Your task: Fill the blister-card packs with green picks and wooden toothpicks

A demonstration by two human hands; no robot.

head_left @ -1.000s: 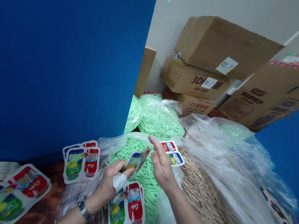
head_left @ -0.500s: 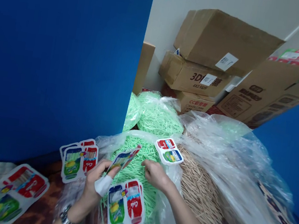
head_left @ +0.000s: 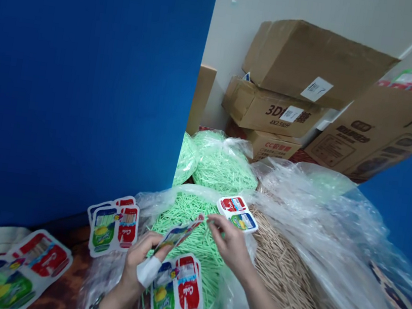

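Packet, a flat printed pouch, sits in the lower middle of the frame, tilted and pinched at its lower end by the left hand. The right hand has its fingertips drawn together at the packet's upper end; whether they grip anything I cannot tell. Both hands hover over green sticks in a clear bag. Brown sticks lie to the right, and more packets lie at lower left.
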